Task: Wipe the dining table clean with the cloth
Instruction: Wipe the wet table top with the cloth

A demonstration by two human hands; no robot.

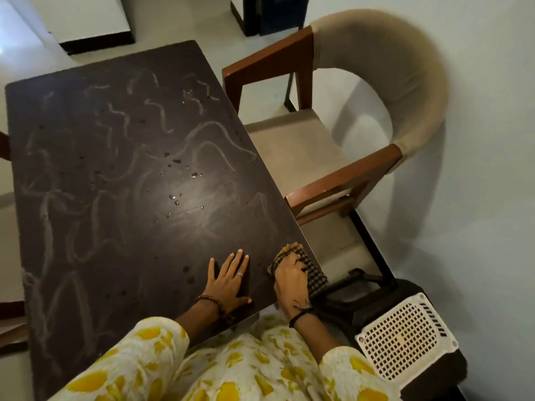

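The dark dining table (115, 175) fills the left and middle of the head view. Pale wavy chalk-like streaks and small water drops cover its top. My left hand (228, 280) lies flat on the table near its near right corner, fingers straight and spread. Just to the right, my right hand (291, 280) grips a checked dark-and-tan cloth (314, 273) bunched at the table's right edge. Part of the cloth hangs over that edge.
A wooden armchair (341, 157) with beige cushion and curved back stands close against the table's right side. A white perforated plastic stool (405, 340) sits on the floor at lower right. Dark chair parts show at the left edge (5, 146).
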